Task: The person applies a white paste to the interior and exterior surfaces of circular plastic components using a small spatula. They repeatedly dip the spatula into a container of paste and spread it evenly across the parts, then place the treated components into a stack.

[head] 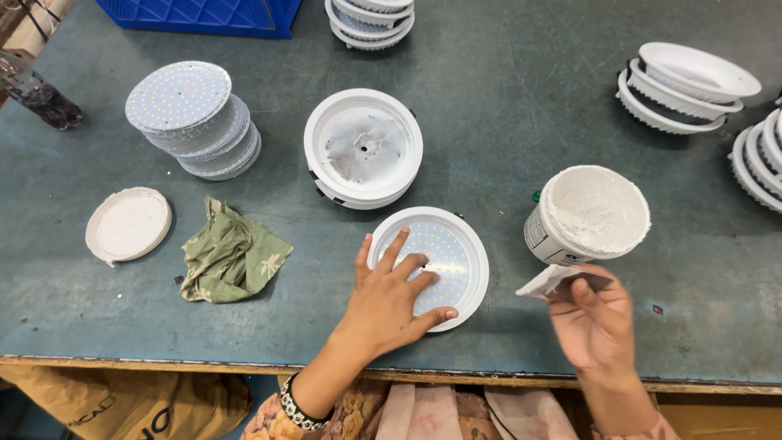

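My left hand (389, 295) lies flat, fingers spread, on a round white lamp housing (466, 253) with a dotted LED board inside it, near the table's front edge. My right hand (595, 322) pinches a small white paste-smeared card (547, 281) just below an open tub of white paste (593, 213). Behind the housing stands a stack of white housings (363, 149) whose top one is smeared with paste around a centre hole.
A stack of round LED boards (191, 118) stands at the back left, a white lid (129, 224) and a crumpled green cloth (230, 255) in front of it. More white housing stacks (683, 85) stand at the right and back (371, 20). A blue crate (204, 15) is at the far edge.
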